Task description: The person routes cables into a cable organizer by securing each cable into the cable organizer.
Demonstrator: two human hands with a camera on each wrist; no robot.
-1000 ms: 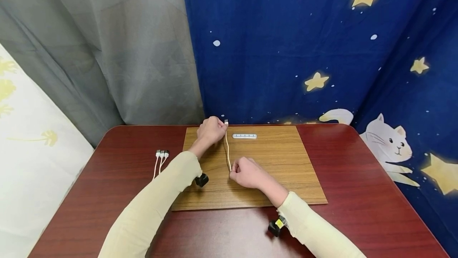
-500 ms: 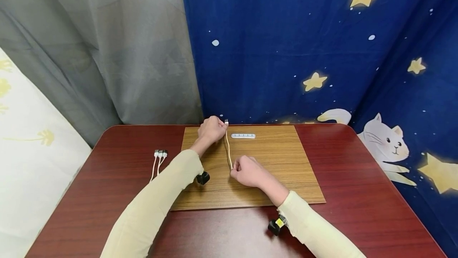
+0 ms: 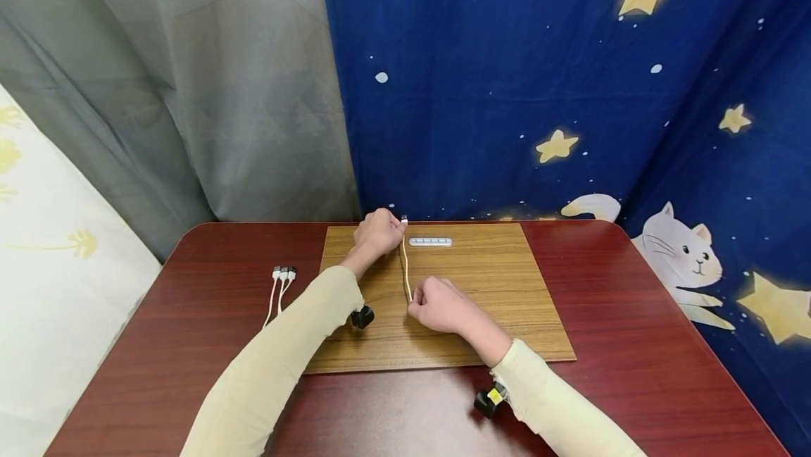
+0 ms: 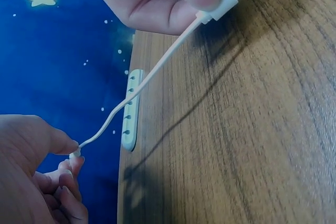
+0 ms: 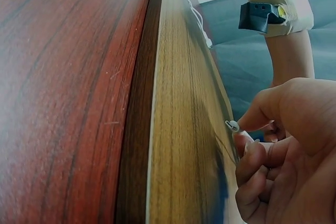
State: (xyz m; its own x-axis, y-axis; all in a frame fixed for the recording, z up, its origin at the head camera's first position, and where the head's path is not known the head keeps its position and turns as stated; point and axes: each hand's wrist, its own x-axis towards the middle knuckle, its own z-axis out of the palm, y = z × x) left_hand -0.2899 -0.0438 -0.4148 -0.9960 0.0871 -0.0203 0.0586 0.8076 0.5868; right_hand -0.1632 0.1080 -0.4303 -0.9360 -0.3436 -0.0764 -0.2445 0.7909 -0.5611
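A short white USB cable (image 3: 405, 267) runs between my two hands above the wooden board (image 3: 494, 302). My left hand (image 3: 379, 233) pinches its far end just behind the metal USB plug (image 3: 404, 219), near the board's back edge. Nearer to me, my right hand (image 3: 438, 306) pinches the other end. In the left wrist view that end is a white connector (image 4: 218, 8) with a small flat metal tip, held between thumb and finger. A pale cable-holder strip (image 3: 430, 241) with several slots lies on the board, just right of my left hand.
Several more white USB cables (image 3: 279, 295) lie on the red-brown table (image 3: 190, 302) left of the board, partly hidden by my left sleeve. Grey and starry blue curtains (image 3: 469, 91) hang behind the table's back edge.
My left hand and the USB plug have shifted slightly right, closer to the strip, and a little towards me. My right hand stays almost in place, still pinching its end.
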